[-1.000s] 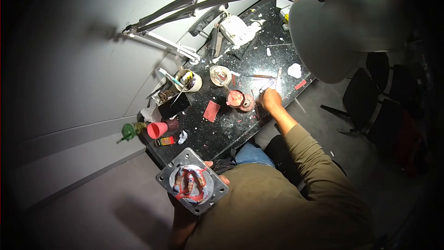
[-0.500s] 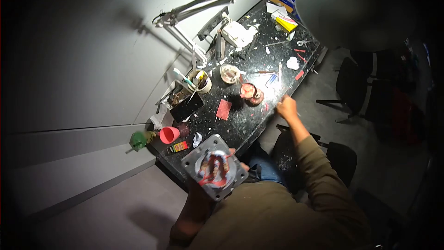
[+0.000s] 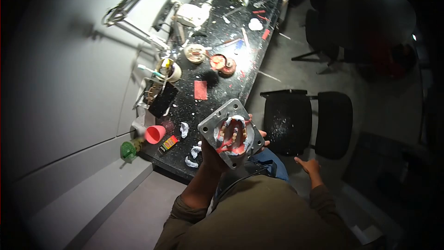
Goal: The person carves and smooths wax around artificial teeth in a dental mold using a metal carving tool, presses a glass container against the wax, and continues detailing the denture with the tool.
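A square metal dental flask half with corner holes rests in my left hand, gripped from beneath, fingertips showing at its right edge. Set in its round middle are white plaster, red wax and rows of artificial teeth. The flask is held tilted toward me above the bench's near edge. Off to the right, my right hand hangs low beside the chair, fingers stretched out and holding nothing.
On the black bench are a pink cup, a small colourful box, plaster pieces, a pink wax sheet, a bowl and a red-topped container. A black chair stands at right.
My right hand has left the bench edge and dropped down to the right, its fingers opening out. The flask has turned and shifted right in view; the camera view has also swung.
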{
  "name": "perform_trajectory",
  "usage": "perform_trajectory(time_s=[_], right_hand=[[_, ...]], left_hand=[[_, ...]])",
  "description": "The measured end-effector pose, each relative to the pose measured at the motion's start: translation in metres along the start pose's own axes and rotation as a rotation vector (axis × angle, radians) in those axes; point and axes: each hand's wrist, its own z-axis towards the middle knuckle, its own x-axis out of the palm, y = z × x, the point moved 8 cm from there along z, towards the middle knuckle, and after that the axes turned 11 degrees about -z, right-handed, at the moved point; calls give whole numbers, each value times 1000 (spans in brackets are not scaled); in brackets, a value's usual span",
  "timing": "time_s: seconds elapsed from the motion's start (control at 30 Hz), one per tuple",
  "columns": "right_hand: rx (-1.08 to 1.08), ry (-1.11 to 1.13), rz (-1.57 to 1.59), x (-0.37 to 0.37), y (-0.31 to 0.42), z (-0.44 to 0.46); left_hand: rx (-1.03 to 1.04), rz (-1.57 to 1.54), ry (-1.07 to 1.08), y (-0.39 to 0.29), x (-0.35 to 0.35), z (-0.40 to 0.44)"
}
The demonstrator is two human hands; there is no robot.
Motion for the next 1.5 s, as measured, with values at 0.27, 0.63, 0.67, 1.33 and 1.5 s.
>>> perform_trajectory(time_s=[0.27,0.63,0.67,1.33,1.5], right_hand=[[73,305,121,113,-63,-78],[75,105,168,95,-124,-63],[84,104,189,88,-133,-73],[-250,1,1051,64,-321,210],[-277,15,811,58,-323,208]], left_hand=[[-228,-49,-106,59,-23,15],[-306,-211,15,162,-14,35],[-314,-257,15,166,-4,33],[-39,108,111,470,37,97],[-109,129,96,523,59,129]])
